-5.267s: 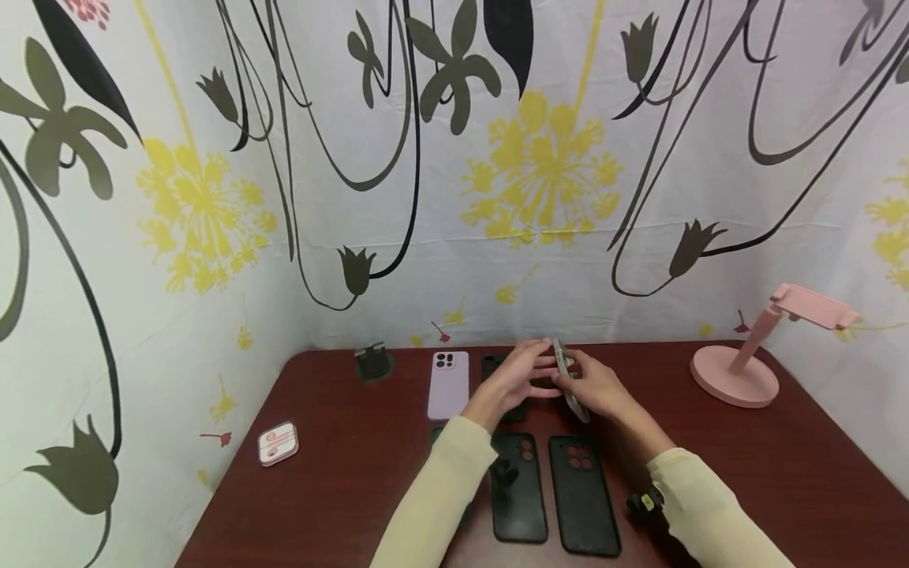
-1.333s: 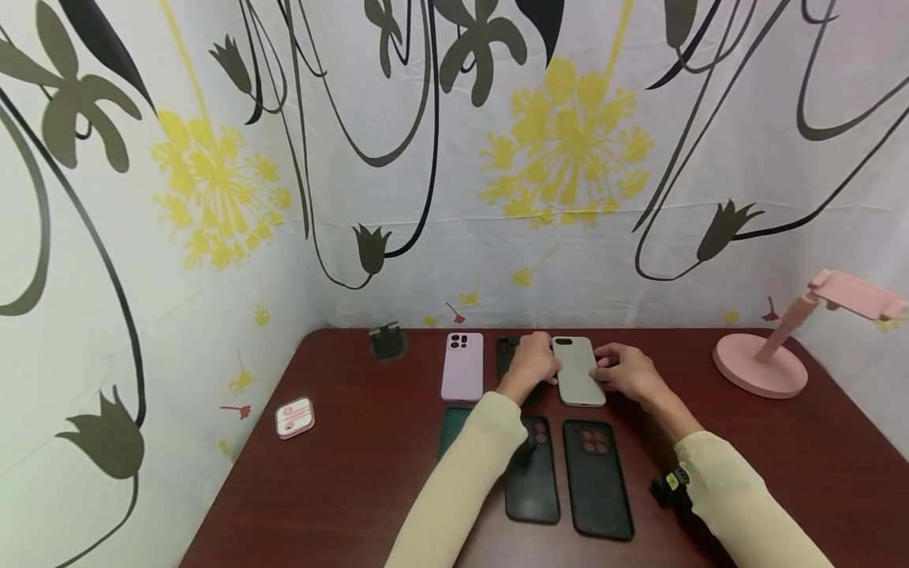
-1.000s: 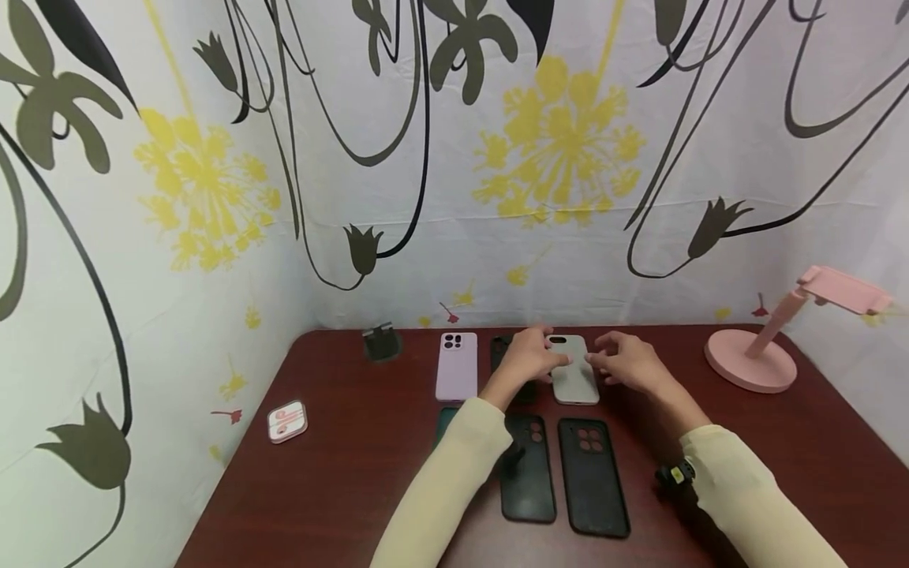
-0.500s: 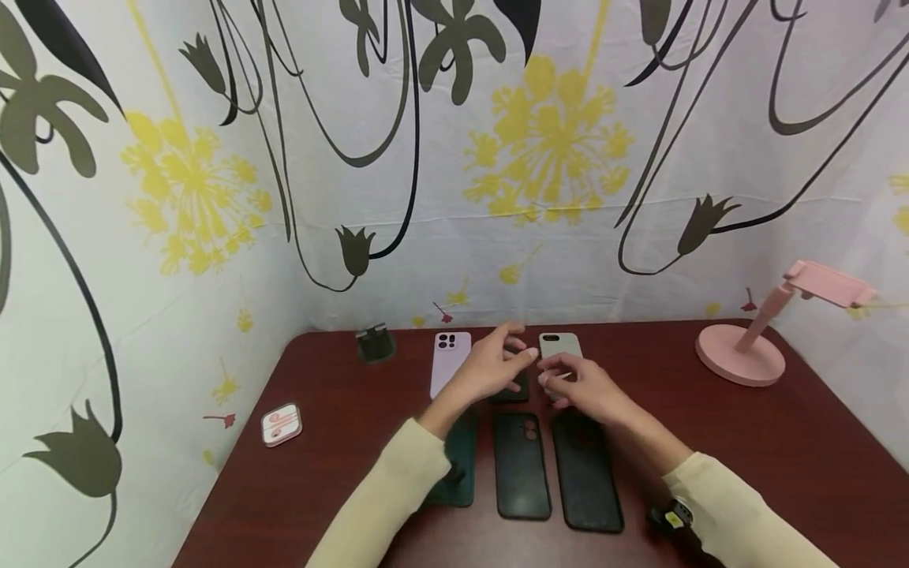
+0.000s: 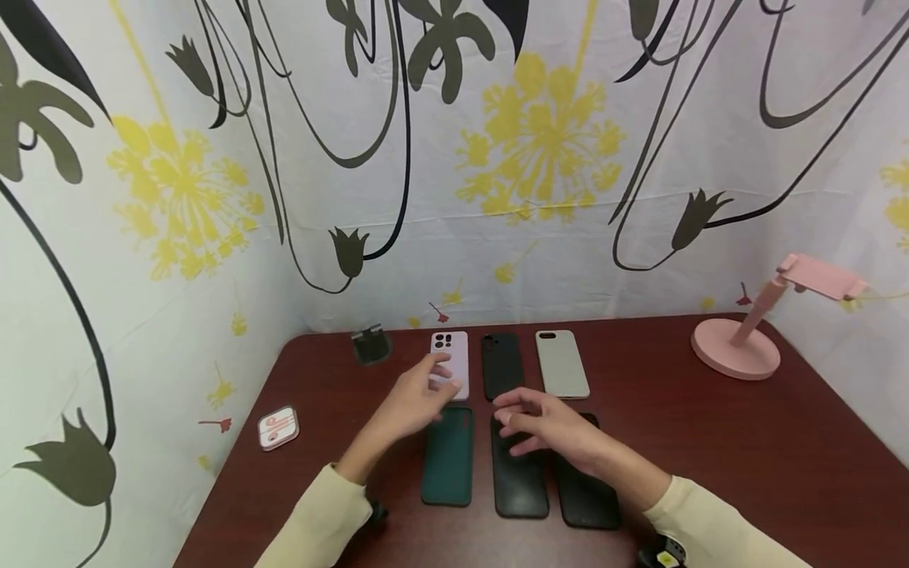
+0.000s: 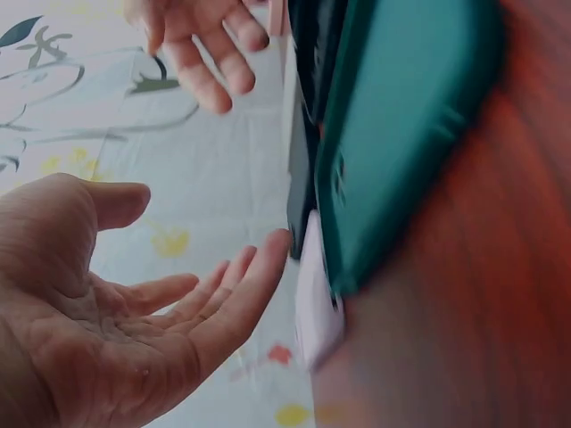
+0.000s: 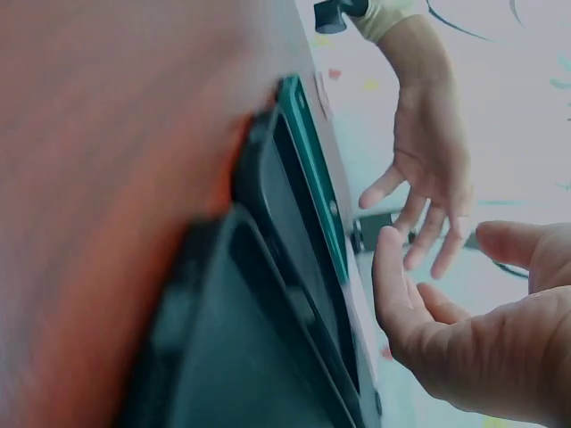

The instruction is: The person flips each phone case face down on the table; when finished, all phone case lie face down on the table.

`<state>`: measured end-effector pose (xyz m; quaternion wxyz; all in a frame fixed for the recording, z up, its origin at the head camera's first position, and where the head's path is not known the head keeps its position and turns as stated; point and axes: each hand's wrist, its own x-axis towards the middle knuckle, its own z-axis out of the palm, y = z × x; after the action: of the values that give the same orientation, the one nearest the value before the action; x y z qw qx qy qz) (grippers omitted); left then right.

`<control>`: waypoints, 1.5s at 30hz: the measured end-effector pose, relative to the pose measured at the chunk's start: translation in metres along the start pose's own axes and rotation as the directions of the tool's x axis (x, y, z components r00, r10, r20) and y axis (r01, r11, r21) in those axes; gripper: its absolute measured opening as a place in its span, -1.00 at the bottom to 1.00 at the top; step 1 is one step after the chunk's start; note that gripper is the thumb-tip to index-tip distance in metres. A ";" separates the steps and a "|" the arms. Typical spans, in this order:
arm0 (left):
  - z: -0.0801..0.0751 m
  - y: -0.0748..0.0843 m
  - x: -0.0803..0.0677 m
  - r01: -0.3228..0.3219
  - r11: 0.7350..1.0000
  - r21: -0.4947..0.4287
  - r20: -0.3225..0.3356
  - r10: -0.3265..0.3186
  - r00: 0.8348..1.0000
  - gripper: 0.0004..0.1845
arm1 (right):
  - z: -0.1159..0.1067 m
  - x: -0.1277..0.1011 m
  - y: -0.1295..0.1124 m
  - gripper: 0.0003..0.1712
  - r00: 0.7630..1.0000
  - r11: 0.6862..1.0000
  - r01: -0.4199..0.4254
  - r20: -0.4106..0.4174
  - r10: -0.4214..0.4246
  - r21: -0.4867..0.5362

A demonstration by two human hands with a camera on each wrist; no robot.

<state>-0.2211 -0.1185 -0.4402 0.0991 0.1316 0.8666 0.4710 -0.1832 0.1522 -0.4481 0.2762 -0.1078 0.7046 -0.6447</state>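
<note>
Hands: left hand (image 5: 412, 404), right hand (image 5: 550, 428) spread, empty (over matte green case (image 5: 447, 456)).

Both arms wear pale cream long sleeves (image 5: 319, 513), with a small black device strapped at each wrist (image 5: 660, 556)

Phone cases (image 5: 502, 364) crowd table centre; bare table (image 5: 746, 450) right; pink stand (image 5: 738, 351) far right.

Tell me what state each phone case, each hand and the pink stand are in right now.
Lilac phone case: flat, back up.
Black phone case: flat, back row.
Grey phone case: flat, untouched.
Green phone case: flat, front row.
Two dark phone cases: flat, side by side.
Left hand: open, empty.
Right hand: open, empty.
Pink stand: upright.
</note>
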 end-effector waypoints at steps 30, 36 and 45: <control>-0.015 -0.031 -0.056 0.189 0.974 -0.128 0.214 -0.159 0.964 -0.21 | 0.072 -0.012 -0.009 0.00 0.985 0.968 -0.171 0.027 0.169 0.183; -0.011 -0.028 -0.061 0.158 0.982 -0.101 0.208 -0.134 0.969 -0.21 | 0.078 -0.011 -0.003 0.02 0.986 0.958 -0.165 0.002 0.169 0.234; -0.003 -0.023 -0.067 0.114 0.993 -0.020 0.201 -0.107 0.974 -0.15 | 0.082 -0.012 -0.002 0.02 0.989 0.949 -0.133 -0.021 0.145 0.286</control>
<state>-0.1615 -0.1549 -0.4550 0.2136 0.1282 0.8508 0.4626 -0.1311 0.0885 -0.4444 0.3185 -0.0037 0.6162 -0.7203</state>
